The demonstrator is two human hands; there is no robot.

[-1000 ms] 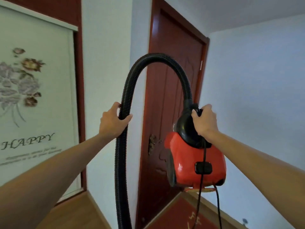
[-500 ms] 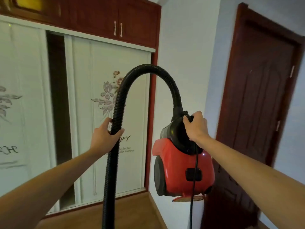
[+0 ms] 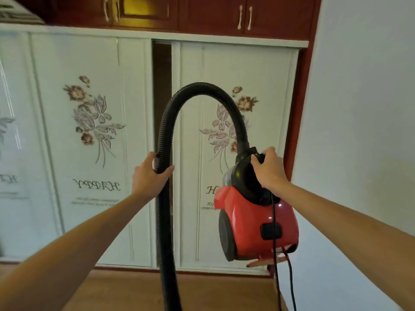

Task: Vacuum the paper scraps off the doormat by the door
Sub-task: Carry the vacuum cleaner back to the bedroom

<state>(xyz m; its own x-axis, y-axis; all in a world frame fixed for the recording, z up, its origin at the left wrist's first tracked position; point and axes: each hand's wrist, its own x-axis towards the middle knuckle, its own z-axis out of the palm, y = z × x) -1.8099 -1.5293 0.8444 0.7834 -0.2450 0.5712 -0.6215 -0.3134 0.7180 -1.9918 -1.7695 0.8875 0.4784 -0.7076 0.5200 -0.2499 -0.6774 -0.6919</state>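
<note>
A red canister vacuum cleaner point(image 3: 253, 223) hangs in the air in front of me, carried by its black top handle, which my right hand point(image 3: 268, 170) grips. Its black ribbed hose point(image 3: 197, 88) arches up from the body and drops down to the left, out of the bottom of the frame. My left hand point(image 3: 149, 176) grips the falling part of the hose. A black power cord point(image 3: 274, 254) dangles from the vacuum. The doormat, the door and the paper scraps are out of view.
A white sliding wardrobe point(image 3: 94, 142) with flower prints and "HAPPY" lettering fills the wall ahead, with a dark gap point(image 3: 162, 97) between its doors. Dark red cupboards point(image 3: 213, 12) sit above it. A white wall point(image 3: 363, 131) stands at the right. Wooden floor point(image 3: 125, 290) lies below.
My view has swung left, from the red door and mat to the wardrobe. Both hands kept their grips, and the vacuum came round with me.
</note>
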